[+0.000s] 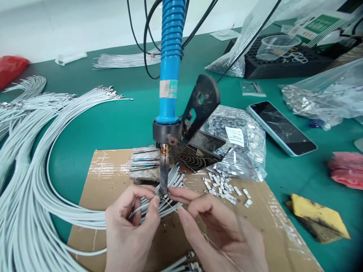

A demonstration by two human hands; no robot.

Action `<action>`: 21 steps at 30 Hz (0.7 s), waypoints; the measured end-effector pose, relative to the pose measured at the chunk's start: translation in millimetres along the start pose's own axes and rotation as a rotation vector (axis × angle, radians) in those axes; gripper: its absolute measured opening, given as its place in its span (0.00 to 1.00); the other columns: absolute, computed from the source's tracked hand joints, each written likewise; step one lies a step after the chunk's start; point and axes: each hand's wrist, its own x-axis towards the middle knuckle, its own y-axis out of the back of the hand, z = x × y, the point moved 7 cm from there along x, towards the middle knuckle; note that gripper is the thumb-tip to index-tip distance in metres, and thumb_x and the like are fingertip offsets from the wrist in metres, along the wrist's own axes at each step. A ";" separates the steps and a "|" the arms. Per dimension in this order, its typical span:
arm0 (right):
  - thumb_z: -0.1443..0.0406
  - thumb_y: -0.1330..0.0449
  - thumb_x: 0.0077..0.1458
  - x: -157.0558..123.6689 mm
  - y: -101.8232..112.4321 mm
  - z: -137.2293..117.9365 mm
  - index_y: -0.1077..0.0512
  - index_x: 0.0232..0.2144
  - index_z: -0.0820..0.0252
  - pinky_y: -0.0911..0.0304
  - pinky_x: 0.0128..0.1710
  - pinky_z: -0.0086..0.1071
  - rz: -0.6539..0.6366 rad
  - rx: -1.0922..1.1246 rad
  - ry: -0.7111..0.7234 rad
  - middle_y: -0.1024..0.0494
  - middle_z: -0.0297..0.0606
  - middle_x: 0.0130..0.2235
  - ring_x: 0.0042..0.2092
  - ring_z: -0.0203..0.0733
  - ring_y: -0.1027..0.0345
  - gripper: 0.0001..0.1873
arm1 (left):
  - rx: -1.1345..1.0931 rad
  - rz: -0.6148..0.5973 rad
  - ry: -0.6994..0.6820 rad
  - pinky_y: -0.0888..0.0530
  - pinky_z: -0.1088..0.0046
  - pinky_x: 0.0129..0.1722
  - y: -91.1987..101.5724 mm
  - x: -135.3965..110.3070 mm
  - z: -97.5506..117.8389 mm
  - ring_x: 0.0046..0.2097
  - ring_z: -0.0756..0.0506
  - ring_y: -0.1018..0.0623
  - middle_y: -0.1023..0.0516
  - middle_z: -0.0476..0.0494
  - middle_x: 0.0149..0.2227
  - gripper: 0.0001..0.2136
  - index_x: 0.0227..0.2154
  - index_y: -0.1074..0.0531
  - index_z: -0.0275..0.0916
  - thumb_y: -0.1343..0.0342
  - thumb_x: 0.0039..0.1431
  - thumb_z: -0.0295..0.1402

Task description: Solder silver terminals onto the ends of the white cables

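Observation:
A blue-handled soldering iron (169, 90) points straight down from its holder, its darkened tip (163, 177) ending between my hands. Just left of that tip, my left hand (132, 223) pinches the end of a grey cable between thumb and forefinger; the fingers partly cover it. My right hand (221, 226) grips a thin solder wire (215, 245), with its fingertips close to the tip on the other side. Behind and under the hands runs a bundle of grey cables (170, 181). Small metal tabs (222, 185) lie scattered to the right on a cardboard sheet (278, 223).
Thick bundles of grey cables (36, 181) curve along the left. Behind the tip stands a stained block (144, 166) with metal rods. A black bracket (201, 109), a plastic bag of parts (235, 139), a phone (282, 126) and a yellow sponge (319, 215) are on the right.

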 end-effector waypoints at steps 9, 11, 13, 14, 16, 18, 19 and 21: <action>0.64 0.34 0.56 -0.7 0.5 2.8 0.28 0.22 0.54 0.24 0.40 0.23 -0.030 -0.024 -0.049 0.13 0.40 0.45 0.43 0.43 0.16 0.12 | 0.004 0.001 0.025 0.25 0.81 0.28 -1.1 1.4 -6.4 0.32 0.47 0.18 0.14 0.48 0.32 0.04 0.24 0.22 0.42 0.36 0.52 0.27; 0.64 0.34 0.56 -0.3 0.7 1.9 0.28 0.21 0.54 0.24 0.40 0.23 -0.032 -0.032 -0.043 0.12 0.40 0.44 0.42 0.43 0.16 0.12 | -0.025 0.062 0.047 0.25 0.82 0.31 -1.1 -1.1 -3.6 0.33 0.49 0.18 0.15 0.50 0.30 0.05 0.23 0.23 0.43 0.36 0.51 0.28; 0.63 0.34 0.56 0.5 0.6 1.3 0.28 0.21 0.54 0.24 0.41 0.23 -0.033 -0.043 -0.037 0.12 0.41 0.43 0.42 0.43 0.16 0.13 | -0.045 0.105 0.068 0.25 0.83 0.33 -1.7 -3.8 -1.2 0.32 0.50 0.18 0.17 0.52 0.29 0.05 0.22 0.23 0.43 0.37 0.50 0.28; 0.63 0.34 0.56 0.8 0.6 1.4 0.28 0.21 0.54 0.24 0.41 0.23 -0.032 -0.046 -0.039 0.12 0.41 0.43 0.42 0.43 0.16 0.13 | -0.048 0.111 0.074 0.25 0.84 0.32 -2.6 -4.7 -0.3 0.32 0.50 0.18 0.17 0.52 0.29 0.04 0.22 0.23 0.43 0.37 0.50 0.29; 0.63 0.34 0.56 1.3 0.4 2.3 0.28 0.21 0.54 0.24 0.42 0.23 -0.029 -0.038 -0.051 0.12 0.41 0.44 0.42 0.42 0.16 0.13 | -0.046 0.118 0.079 0.26 0.83 0.32 -3.5 -5.5 1.0 0.32 0.50 0.19 0.17 0.52 0.29 0.04 0.22 0.23 0.43 0.37 0.49 0.29; 0.63 0.34 0.55 1.2 0.3 3.1 0.29 0.21 0.54 0.25 0.42 0.22 -0.022 -0.023 -0.062 0.12 0.39 0.43 0.43 0.41 0.16 0.12 | -0.041 0.124 0.078 0.26 0.83 0.31 -3.3 -5.3 1.6 0.32 0.49 0.19 0.17 0.51 0.29 0.04 0.22 0.23 0.43 0.36 0.48 0.29; 0.63 0.34 0.55 1.0 0.2 3.2 0.28 0.21 0.53 0.25 0.43 0.22 -0.021 -0.016 -0.064 0.12 0.39 0.43 0.43 0.41 0.16 0.12 | -0.037 0.126 0.078 0.26 0.83 0.31 -3.0 -5.0 1.7 0.32 0.49 0.19 0.17 0.51 0.29 0.04 0.22 0.23 0.43 0.36 0.48 0.29; 0.63 0.34 0.55 0.2 -0.1 2.9 0.28 0.21 0.53 0.25 0.43 0.22 -0.016 -0.004 -0.065 0.12 0.39 0.43 0.43 0.41 0.16 0.12 | -0.033 0.127 0.076 0.26 0.82 0.30 -2.6 -4.3 1.9 0.32 0.49 0.19 0.17 0.51 0.28 0.04 0.22 0.24 0.43 0.37 0.49 0.29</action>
